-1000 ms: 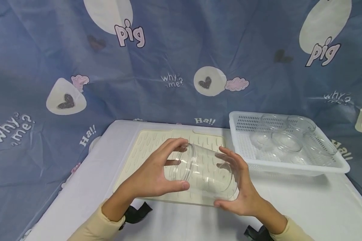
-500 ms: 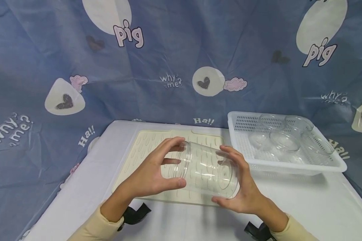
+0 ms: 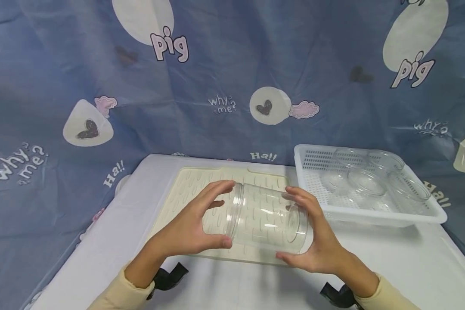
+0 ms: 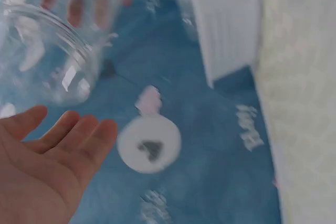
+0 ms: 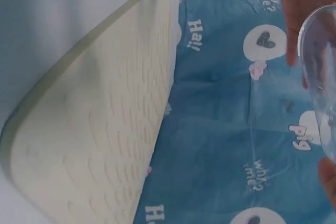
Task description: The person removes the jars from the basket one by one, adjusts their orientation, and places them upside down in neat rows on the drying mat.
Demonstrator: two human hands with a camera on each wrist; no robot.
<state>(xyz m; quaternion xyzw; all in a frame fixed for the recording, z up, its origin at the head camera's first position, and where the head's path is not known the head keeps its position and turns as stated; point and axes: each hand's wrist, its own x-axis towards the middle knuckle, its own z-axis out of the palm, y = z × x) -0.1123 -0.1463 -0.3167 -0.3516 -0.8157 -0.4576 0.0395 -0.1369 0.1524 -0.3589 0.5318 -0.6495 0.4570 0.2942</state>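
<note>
my right hand (image 3: pixel 322 241) is clamped round the base end of a clear jar (image 3: pixel 261 219), which i hold on its side above a cream mat (image 3: pixel 187 185), mouth toward nine o'clock. my left hand (image 3: pixel 190 224), thumb and fingers apart, is just beside that mouth. at two o'clock, a white basket (image 3: pixel 379 217) holds clear vessels (image 3: pixel 367 185).
</note>
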